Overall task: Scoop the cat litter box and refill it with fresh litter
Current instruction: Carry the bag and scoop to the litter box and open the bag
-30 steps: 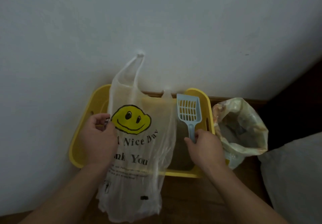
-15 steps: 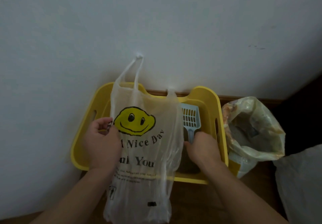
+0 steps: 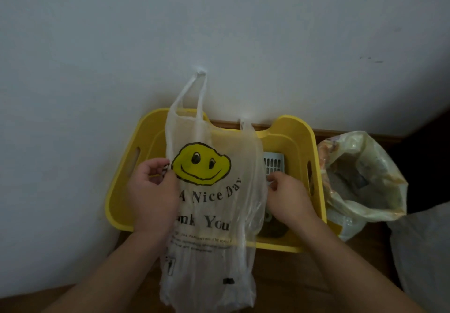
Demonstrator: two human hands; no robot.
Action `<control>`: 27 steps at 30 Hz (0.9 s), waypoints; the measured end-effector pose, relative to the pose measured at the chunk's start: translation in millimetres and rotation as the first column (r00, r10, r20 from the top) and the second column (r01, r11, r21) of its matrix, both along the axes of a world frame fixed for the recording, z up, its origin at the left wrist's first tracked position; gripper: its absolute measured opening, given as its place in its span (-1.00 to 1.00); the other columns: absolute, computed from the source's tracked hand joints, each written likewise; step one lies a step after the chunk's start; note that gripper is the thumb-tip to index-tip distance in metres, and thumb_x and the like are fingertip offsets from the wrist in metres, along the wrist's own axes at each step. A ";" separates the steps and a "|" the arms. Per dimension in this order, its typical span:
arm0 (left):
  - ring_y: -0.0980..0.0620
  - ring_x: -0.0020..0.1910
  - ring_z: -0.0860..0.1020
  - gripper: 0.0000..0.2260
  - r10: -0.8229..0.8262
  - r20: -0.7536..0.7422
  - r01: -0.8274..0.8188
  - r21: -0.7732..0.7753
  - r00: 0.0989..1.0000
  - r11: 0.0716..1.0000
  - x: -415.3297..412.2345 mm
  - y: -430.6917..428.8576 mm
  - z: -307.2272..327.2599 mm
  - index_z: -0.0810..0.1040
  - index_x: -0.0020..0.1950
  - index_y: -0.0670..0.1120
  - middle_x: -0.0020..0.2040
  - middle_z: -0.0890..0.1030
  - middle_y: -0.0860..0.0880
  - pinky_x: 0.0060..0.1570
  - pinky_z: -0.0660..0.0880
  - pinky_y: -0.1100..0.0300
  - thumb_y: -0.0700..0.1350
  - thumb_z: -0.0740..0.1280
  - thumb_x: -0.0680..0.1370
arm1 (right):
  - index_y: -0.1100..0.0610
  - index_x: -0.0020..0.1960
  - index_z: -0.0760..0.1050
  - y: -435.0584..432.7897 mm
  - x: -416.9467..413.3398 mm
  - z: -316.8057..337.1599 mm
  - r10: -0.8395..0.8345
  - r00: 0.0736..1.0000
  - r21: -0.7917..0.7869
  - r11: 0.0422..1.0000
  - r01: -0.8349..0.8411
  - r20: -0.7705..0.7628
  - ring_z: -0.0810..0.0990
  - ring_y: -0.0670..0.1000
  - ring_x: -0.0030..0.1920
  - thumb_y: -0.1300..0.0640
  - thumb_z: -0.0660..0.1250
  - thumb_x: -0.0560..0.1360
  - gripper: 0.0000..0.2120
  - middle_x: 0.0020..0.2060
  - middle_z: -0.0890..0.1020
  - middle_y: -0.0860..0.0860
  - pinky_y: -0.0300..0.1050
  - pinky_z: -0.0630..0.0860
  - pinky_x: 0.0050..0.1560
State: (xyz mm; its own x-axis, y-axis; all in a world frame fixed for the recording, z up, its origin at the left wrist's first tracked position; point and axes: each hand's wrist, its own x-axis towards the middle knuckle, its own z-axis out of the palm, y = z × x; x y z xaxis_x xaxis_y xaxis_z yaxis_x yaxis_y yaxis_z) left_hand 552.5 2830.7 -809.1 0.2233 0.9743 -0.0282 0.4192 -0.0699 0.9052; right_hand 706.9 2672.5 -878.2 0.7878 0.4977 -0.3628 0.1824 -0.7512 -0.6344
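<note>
The litter box (image 3: 299, 130) sat on the wooden floor (image 3: 280, 276) against the white wall (image 3: 219, 32), and the step in hand seemed to be opening the waste bag (image 3: 209, 205) hanging before it. Done well, the mouth would be pulled wide and kept low over the box, so clumps off the scoop (image 3: 274, 164) fell inside. The box was bright yellow plastic with slot handles in its side walls, its litter mostly hidden. The left hand (image 3: 153, 198) pinched the bag's left edge; the right hand (image 3: 288, 196) had its fingers curled, seemingly round the scoop's handle. An open litter sack (image 3: 362, 178) stood just beside.
</note>
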 end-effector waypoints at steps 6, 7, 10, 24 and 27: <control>0.26 -0.19 0.59 -0.77 -0.075 0.085 0.073 0.019 0.994 0.997 -5.9 -13.3 18.9 0.55 -0.05 0.06 -0.15 0.59 0.17 -0.34 0.46 0.48 -0.28 0.42 0.50 | 0.11 -0.16 0.60 1.6 -5.6 32.8 -0.060 0.968 0.304 0.943 0.134 -0.243 0.65 0.07 -0.21 -0.06 0.09 0.66 -0.58 -0.27 0.67 0.06 -0.02 0.57 -0.14; 0.26 -0.20 0.59 -0.77 -0.087 0.102 0.085 0.028 0.991 0.996 -7.5 -16.0 23.1 0.55 -0.05 0.04 -0.15 0.59 0.16 -0.33 0.46 0.50 -0.30 0.42 0.49 | 0.13 -0.14 0.62 0.7 -6.6 39.4 -0.061 0.957 0.339 0.927 0.159 -0.283 0.67 0.10 -0.19 -0.08 0.09 0.66 -0.56 -0.25 0.69 0.08 0.02 0.60 -0.11; 0.17 -0.19 0.61 -0.75 -0.130 0.149 0.123 0.061 0.980 0.991 -13.6 -24.0 33.5 0.56 -0.03 0.01 -0.15 0.61 0.10 -0.30 0.49 0.46 -0.34 0.41 0.48 | 0.13 -0.09 0.63 -4.3 -10.0 59.2 -0.056 0.946 0.380 0.907 0.182 -0.319 0.71 0.07 -0.19 -0.04 0.23 0.61 -0.69 -0.24 0.72 0.05 0.07 0.66 -0.07; 0.02 -0.23 0.57 -0.70 -0.169 0.190 0.161 0.057 0.967 0.985 -52.2 -48.8 77.4 0.52 -0.03 0.02 -0.22 0.58 -0.03 -0.17 0.56 0.05 -0.34 0.46 0.43 | 0.09 -0.21 0.49 -17.6 -7.9 144.6 0.089 0.996 0.485 0.870 -0.090 0.025 0.55 -0.04 -0.38 0.21 0.34 0.55 -0.83 -0.36 0.61 0.01 -0.04 0.54 -0.29; 0.06 -0.26 0.52 -0.71 -0.185 0.165 0.174 0.078 0.969 0.982 -61.3 -51.5 82.8 0.48 -0.07 0.00 -0.22 0.55 -0.04 -0.22 0.50 0.13 -0.31 0.49 0.42 | 0.14 -0.18 0.46 -26.7 -11.6 162.6 0.171 0.984 0.521 0.836 -0.171 0.049 0.55 -0.12 -0.42 0.25 0.31 0.58 -0.84 -0.41 0.57 -0.04 -0.13 0.54 -0.32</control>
State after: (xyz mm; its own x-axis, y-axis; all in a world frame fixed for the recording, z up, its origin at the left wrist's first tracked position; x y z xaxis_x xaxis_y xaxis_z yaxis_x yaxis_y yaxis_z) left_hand 491.2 2779.2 -726.3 0.3910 0.9164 0.0852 0.2345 -0.1887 0.9536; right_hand 695.4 2645.8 -715.6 0.6726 0.7399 -0.0115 0.2777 -0.2668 -0.9229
